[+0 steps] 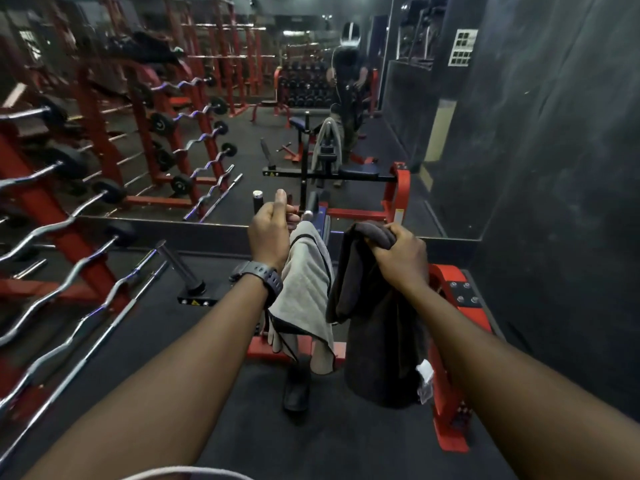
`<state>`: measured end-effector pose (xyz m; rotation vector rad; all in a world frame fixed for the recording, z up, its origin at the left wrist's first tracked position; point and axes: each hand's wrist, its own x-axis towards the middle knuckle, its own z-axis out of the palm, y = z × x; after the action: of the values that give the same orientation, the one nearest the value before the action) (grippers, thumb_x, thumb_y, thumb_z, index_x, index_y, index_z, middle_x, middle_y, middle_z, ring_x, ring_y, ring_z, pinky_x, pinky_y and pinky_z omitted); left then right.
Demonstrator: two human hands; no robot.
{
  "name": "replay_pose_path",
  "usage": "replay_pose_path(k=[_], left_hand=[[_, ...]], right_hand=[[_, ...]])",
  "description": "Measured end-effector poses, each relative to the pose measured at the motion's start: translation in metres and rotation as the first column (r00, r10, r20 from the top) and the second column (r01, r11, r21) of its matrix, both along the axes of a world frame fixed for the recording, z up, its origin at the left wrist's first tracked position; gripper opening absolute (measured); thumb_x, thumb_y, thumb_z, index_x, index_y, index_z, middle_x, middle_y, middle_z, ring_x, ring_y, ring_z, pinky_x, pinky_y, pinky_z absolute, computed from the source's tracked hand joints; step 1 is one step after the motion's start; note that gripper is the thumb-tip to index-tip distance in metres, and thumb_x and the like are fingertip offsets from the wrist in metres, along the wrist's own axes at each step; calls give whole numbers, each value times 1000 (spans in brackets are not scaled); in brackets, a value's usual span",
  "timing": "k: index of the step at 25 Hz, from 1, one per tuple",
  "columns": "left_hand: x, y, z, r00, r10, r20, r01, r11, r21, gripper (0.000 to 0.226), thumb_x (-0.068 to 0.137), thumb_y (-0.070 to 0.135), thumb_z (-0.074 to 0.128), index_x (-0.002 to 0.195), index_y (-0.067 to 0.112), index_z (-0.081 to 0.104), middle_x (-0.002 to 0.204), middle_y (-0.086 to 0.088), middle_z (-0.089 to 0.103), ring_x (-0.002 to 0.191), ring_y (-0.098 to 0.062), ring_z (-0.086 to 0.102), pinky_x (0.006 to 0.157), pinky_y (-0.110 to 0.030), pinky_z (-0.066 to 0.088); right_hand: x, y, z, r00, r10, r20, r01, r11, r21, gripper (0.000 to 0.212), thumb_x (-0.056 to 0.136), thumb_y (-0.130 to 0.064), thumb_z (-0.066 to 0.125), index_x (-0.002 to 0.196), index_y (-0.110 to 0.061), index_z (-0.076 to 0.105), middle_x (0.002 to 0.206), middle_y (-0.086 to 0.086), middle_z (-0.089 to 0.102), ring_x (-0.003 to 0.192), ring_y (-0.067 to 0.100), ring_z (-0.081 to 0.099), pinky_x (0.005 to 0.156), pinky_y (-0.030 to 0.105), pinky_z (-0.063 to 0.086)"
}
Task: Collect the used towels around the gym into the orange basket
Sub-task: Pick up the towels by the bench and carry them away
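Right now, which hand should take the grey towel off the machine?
Left. The left hand is beside the grey towel and appears empty, while the right hand already grips the dark towel.

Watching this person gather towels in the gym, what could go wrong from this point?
The light grey towel is draped over the red machine; if the left hand pulls it, it may snag on the handle. The right hand already grips a dark towel that hangs low, so it might drag or catch on the frame. Barbells stick out on the left, a likely hazard when turning away.
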<state>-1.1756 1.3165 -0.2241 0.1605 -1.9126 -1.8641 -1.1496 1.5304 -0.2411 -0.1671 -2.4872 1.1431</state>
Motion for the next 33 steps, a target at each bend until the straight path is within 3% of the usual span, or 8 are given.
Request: replay_pose_path(k=[7, 10, 12, 21, 24, 27, 30, 33], left_hand=[[-122, 17, -61, 988, 99, 120, -99, 995, -5, 49, 96, 60, 45, 73, 22, 65, 69, 5, 70, 64, -12, 64, 78, -44, 56], [-165, 25, -82, 975, 129, 180, -137, 990, 31, 54, 83, 71, 44, 73, 22, 64, 67, 5, 68, 62, -13, 62, 75, -42, 55], [-189, 30, -93, 964, 158, 212, -171, 984, 42, 52, 87, 67, 47, 74, 20, 63, 67, 4, 67, 61, -13, 61, 75, -43, 53], [-268, 52, -154, 832, 419, 364, -380, 908, -178, 52, 89, 70, 45, 81, 23, 66, 83, 4, 73, 83, -19, 69, 87, -48, 56], [-287, 51, -177, 807, 461, 371, -324, 869, -375, 42, 90, 60, 56, 104, 21, 67, 110, 0, 68, 109, -24, 62, 99, -45, 49], [-306, 41, -198, 721, 441, 535, -75, 817, -572, 80, 81, 70, 57, 149, 30, 38, 151, -11, 43, 139, -36, 41, 112, -47, 37], [-312, 45, -206, 657, 462, 596, 114, 720, -684, 71, 93, 61, 50, 151, 26, 28, 140, -17, 52, 124, -44, 55, 96, -49, 44], [-305, 52, -203, 707, 538, 459, 107, 560, -822, 50, 103, 49, 38, 142, 17, 38, 129, -19, 61, 109, -47, 62, 83, -48, 45]], right_hand=[[-129, 25, -46, 996, 57, 73, -61, 997, 55, 23, 84, -40, 72, 100, -25, 68, 99, 9, 74, 93, 34, 67, 73, 36, 50], [-179, 31, -61, 987, 106, 123, -114, 991, 63, 21, 85, -38, 72, 101, -25, 68, 98, 8, 73, 91, 32, 67, 71, 36, 50], [-210, 31, -74, 976, 156, 150, -166, 984, 60, 21, 86, -39, 72, 101, -25, 68, 98, 8, 72, 90, 31, 66, 70, 37, 50], [-329, 18, -126, 864, 436, 251, -448, 894, -12, 16, 88, -43, 67, 96, -29, 64, 92, 3, 70, 86, 27, 65, 73, 39, 54], [-352, 12, -140, 844, 467, 263, -483, 876, -6, 11, 88, -41, 66, 90, -32, 59, 87, -1, 67, 82, 24, 64, 67, 34, 48], [-370, 3, -149, 832, 482, 274, -505, 863, 18, 14, 88, -39, 67, 96, -29, 63, 86, -3, 62, 81, 22, 61, 69, 32, 46], [-378, -4, -154, 825, 490, 280, -520, 854, 36, 15, 89, -38, 67, 98, -27, 63, 86, -1, 61, 80, 22, 59, 67, 31, 44], [-381, -8, -151, 826, 507, 247, -531, 847, 36, 16, 87, -39, 68, 96, -26, 63, 88, 2, 66, 81, 24, 63, 68, 37, 53]])
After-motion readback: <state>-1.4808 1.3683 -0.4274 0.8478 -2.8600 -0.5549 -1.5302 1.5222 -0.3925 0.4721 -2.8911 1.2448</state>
